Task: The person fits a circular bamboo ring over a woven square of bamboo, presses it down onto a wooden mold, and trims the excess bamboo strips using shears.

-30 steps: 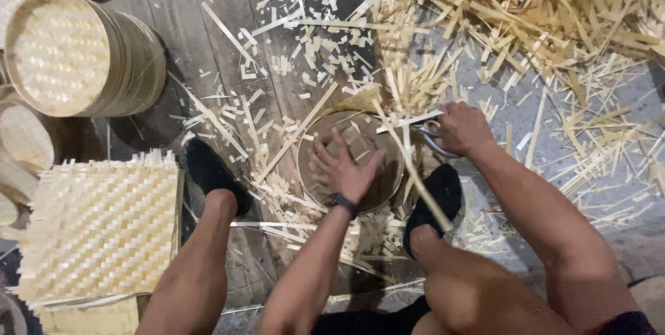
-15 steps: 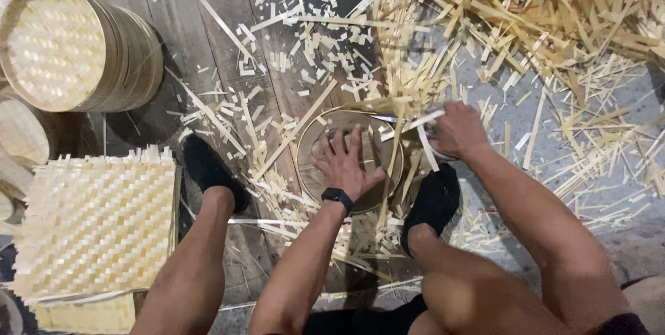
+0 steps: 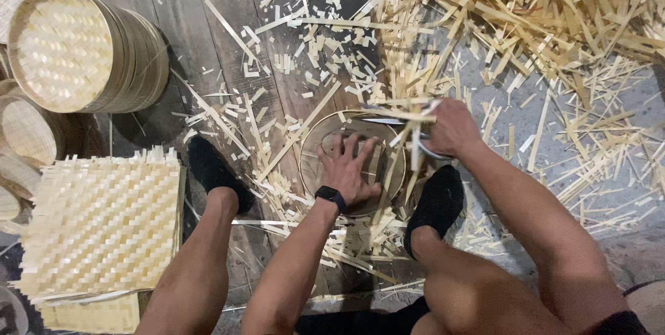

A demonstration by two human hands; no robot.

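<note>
Bamboo steamer tray [image 3: 353,162], the round one in the middle of the floor between the two black-socked feet, is what's being worked on. Woven strips already fill the hoop, so the weaving part looks done to me. What seems left is trimming: strip ends stick out past the rim on the side nearest the right hand, and a few long ones cross over the top edge. I'd call it somewhere past halfway, judging only by how ragged that edge is.

Left hand [image 3: 352,169] lies flat on the tray's woven centre, fingers spread wide apart, palm pressing down. It isn't wrapped round anything, just pinning the tray to the floorboards. There's a dark watch [image 3: 331,198] on that wrist.

Right hand [image 3: 450,129] sits just off the tray's right rim, fingers curled shut around a metal cutting tool [image 3: 405,121], shears of some kind I think, with the blades reaching back over the tray's upper edge among the loose ends. Exactly how the handles sit in the grip is hidden by the knuckles.

Around the tray it's offcuts everywhere: short bamboo snippets [image 3: 305,65] on the boards above it, a big heap of long bamboo strips [image 3: 526,23] up and to the right. Well left of the tray there's a square woven bamboo mat [image 3: 104,224] and a stack of finished steamer baskets [image 3: 83,51].
</note>
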